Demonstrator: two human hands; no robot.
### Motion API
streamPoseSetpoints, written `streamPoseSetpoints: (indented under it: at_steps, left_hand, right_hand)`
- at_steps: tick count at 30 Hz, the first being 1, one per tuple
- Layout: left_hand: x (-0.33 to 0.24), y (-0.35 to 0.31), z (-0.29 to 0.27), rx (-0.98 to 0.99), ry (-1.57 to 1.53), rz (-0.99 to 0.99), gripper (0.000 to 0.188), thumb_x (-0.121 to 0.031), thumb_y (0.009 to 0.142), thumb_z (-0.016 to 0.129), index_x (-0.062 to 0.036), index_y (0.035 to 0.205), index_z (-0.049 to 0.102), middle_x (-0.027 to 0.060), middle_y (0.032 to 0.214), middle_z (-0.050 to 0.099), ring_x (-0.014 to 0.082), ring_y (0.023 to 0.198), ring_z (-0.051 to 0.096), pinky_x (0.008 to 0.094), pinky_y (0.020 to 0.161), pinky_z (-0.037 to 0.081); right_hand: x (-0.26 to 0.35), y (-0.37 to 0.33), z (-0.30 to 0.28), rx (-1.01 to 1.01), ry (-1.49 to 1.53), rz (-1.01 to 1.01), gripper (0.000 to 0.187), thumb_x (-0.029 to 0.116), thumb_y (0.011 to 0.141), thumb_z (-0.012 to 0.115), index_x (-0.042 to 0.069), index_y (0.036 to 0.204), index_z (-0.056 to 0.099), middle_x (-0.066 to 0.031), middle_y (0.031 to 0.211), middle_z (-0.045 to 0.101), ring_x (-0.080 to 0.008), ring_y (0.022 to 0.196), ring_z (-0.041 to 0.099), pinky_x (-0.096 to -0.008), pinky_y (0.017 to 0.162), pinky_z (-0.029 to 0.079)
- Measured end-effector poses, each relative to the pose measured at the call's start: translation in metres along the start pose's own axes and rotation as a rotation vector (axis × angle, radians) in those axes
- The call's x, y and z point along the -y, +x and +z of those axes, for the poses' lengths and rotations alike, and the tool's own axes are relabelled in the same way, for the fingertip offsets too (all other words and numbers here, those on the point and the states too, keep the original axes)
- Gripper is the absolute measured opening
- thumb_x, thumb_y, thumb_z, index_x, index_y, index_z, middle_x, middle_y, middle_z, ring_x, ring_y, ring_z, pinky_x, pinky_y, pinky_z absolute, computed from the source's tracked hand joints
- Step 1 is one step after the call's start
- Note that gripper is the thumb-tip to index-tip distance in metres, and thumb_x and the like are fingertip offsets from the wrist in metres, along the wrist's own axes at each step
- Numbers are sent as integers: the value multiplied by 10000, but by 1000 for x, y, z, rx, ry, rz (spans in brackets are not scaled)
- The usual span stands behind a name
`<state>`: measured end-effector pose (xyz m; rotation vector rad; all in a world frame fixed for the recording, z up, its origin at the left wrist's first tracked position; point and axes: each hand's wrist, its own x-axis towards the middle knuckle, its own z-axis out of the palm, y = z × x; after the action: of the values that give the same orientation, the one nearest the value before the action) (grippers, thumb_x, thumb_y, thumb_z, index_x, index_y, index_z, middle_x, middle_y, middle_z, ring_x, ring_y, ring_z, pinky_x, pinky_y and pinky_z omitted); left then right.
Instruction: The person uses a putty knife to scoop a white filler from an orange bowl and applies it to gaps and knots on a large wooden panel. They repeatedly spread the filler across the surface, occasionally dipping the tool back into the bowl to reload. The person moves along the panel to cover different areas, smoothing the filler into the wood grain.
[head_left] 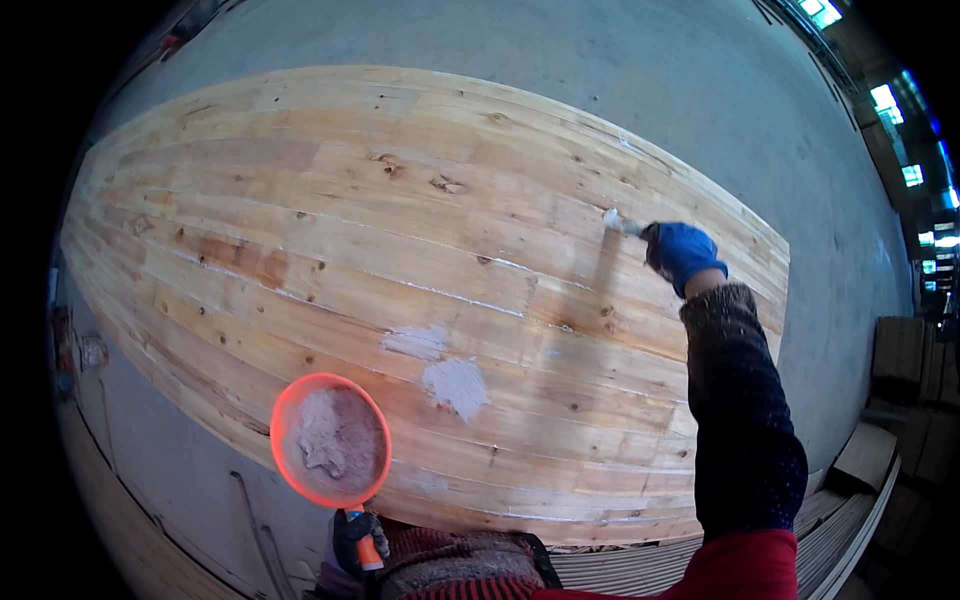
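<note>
In front of me lies a large panel of pale wood planks (250, 180), with knots and white filler along several seams. My right hand (685, 252), in a blue glove, is closed around a putty knife (631, 227) above the panel's right part. White filler sits at the knife's tip; whether it touches the wood I cannot tell. At lower left, my left hand (365, 543), in a dark glove, grips the orange handle of a round orange scoop (277, 430). Greyish filler paste (340, 445) lies inside the scoop. Two smeared filler patches (455, 387) show on the wood beside it.
Grey concrete floor (640, 80) surrounds the panel. Stacked long boards (640, 572) are close at lower right, with a wood block (865, 455) and darker stacks (898, 346) beyond. A thin bent rod (262, 535) lies at lower left.
</note>
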<state>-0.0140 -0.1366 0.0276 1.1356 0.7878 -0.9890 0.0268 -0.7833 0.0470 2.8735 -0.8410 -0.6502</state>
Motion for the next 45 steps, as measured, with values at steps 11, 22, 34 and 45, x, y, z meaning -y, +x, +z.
streamPoseSetpoints:
  at_steps: [11, 22, 34, 45]
  left_hand:
    - [-4, 3, -7, 74, 89, -5, 214, -120, 831, 633, -38, 970, 493, 108, 663, 561, 237, 478, 582, 381, 423, 529]
    - [11, 7, -22, 93, 64, 15, 189, -113, 841, 615, -48, 980, 505, 99, 643, 557, 234, 466, 559, 357, 431, 482]
    - [-29, -57, -93, 244, 84, 38, 194, -127, 855, 631, -23, 995, 546, 65, 731, 584, 178, 576, 609, 311, 495, 511]
    - [-19, -92, -323, -90, -31, 208, 194, -122, 841, 610, -76, 1003, 514, 46, 698, 553, 161, 519, 556, 300, 469, 468]
  right_hand:
    - [5, 3, -17, 145, -7, -66, 214, 237, 857, 614, 124, 1007, 716, -173, 878, 695, -364, 805, 671, -442, 709, 531]
    - [36, -87, -21, -177, 29, -51, 214, 168, 864, 536, 160, 1008, 694, -141, 843, 680, -339, 764, 668, -465, 657, 525]
    - [230, -285, -34, -330, 707, -348, 403, 82, 854, 610, 127, 1255, 609, -188, 941, 661, -358, 849, 646, -427, 740, 517]
    - [453, -378, 31, -185, 970, -364, 407, 29, 856, 602, 40, 1262, 596, -179, 1114, 670, -312, 1012, 657, -374, 868, 513]
